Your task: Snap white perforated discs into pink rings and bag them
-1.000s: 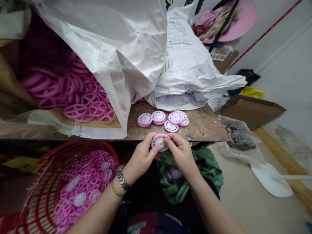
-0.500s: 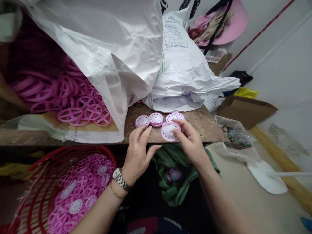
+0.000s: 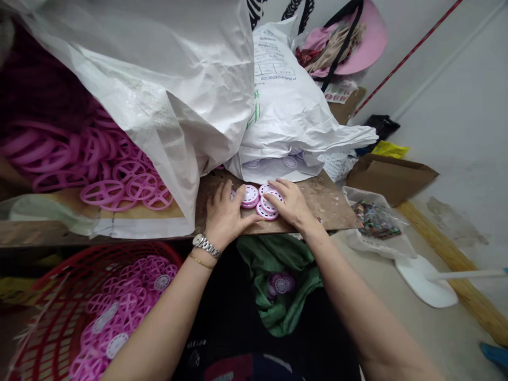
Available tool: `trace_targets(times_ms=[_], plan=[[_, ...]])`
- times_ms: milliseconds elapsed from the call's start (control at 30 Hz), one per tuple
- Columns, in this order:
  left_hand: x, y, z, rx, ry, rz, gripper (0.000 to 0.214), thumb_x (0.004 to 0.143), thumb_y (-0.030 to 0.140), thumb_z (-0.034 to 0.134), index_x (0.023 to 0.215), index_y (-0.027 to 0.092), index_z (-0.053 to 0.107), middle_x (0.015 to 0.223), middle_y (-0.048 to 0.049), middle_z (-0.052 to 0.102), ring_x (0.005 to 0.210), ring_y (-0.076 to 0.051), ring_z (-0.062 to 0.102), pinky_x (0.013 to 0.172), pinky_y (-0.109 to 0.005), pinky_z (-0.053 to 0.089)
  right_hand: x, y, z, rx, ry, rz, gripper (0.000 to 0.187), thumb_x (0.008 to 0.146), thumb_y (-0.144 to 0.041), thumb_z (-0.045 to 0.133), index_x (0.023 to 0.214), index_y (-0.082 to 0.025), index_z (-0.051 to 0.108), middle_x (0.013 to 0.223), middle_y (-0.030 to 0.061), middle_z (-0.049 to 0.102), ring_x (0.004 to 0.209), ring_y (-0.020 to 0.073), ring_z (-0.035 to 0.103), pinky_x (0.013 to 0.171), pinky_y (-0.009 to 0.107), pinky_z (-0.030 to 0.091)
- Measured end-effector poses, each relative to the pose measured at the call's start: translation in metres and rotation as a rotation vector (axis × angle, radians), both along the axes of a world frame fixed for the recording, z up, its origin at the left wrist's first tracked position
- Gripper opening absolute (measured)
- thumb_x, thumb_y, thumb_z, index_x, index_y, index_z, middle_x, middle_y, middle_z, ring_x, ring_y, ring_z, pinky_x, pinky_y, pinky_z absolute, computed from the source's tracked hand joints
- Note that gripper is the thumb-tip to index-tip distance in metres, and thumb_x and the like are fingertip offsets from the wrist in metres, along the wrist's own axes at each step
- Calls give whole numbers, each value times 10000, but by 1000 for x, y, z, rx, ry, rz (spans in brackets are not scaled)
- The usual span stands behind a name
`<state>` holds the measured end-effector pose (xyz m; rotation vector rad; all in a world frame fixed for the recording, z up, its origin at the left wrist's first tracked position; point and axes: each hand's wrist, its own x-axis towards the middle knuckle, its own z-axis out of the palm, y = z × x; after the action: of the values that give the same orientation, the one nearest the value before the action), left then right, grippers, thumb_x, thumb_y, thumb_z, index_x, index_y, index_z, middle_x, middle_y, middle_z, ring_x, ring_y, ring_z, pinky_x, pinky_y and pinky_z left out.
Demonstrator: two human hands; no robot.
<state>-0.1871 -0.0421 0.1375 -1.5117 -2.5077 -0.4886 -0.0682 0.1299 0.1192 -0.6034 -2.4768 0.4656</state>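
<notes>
Discs: small round pink plastic discs with white holey tops point(image 3: 251, 196) were what we had under our hands.
Where the discs were: they lay in a tight little bunch on the scratched brown wooden table point(image 3: 331, 203), near its front edge, some partly on top of each other.
Left hand point(image 3: 224, 212): it lay flat on the table with the fingers spread, not gripping anything. It was just to the left of the bunch and its fingertips touched the nearest disc.
Right hand point(image 3: 291, 202): it rested on top of the right side of the bunch, fingers stretched out and loose. It was not closed around any disc.
Wrist: we wore a silver watch point(image 3: 205, 244) and a thin gold bracelet point(image 3: 199, 261) on the left arm.
Big sack: a crinkly white woven plastic sack point(image 3: 159, 79) hung over the left of the table. Lots of pink spoked plastic rings point(image 3: 119, 182) spilled out under it.
Second bag: a white printed plastic bag point(image 3: 288, 114) sat just behind the discs, with more discs showing in its mouth.
Basket: a red plastic basket point(image 3: 55, 275) stood below the table on the left. It held more pink rings and discs.
Green cloth point(image 3: 278, 264): it lay in our lap, with a few discs in it.
Floor on the right: a brown cardboard box point(image 3: 391, 172) and a clear bag of colourful bits point(image 3: 375, 219) sat there.
</notes>
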Motion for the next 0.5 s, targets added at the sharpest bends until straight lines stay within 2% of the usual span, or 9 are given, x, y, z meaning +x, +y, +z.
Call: trace_targets(times_ms=[133,233,333,500], plan=[[-3,10,3,-43,-8,-61,858,690,752,586,1377,252,469,1450,-163,413,1323,-387,352,1006,-568,368,2,-5,-1,52,1,4,435,903,-455,540,1183,-149,669,1242,160,598,1180,283,512,1058,432,362],[-5,14,5,-27,-7,-128,779,699,724,610,1318,259,520,1390,-136,477,1263,-356,406,982,-537,382,7,-8,1,73,12,14,382,905,-417,545,1160,-159,668,1191,124,637,1137,272,526,1042,427,367],[-5,15,6,0,-22,-205,670,721,667,640,1246,256,572,1302,-110,552,1199,-321,452,959,-500,392,15,-12,3,68,11,32,347,904,-396,546,1134,-167,669,1130,95,668,1094,266,540,1023,422,373],[2,10,0,61,-38,-291,619,706,597,706,1198,236,602,1226,-88,599,1139,-298,484,915,-455,413,36,-23,4,62,19,15,363,898,-430,549,1126,-172,662,1114,98,658,1091,271,532,1005,427,383]])
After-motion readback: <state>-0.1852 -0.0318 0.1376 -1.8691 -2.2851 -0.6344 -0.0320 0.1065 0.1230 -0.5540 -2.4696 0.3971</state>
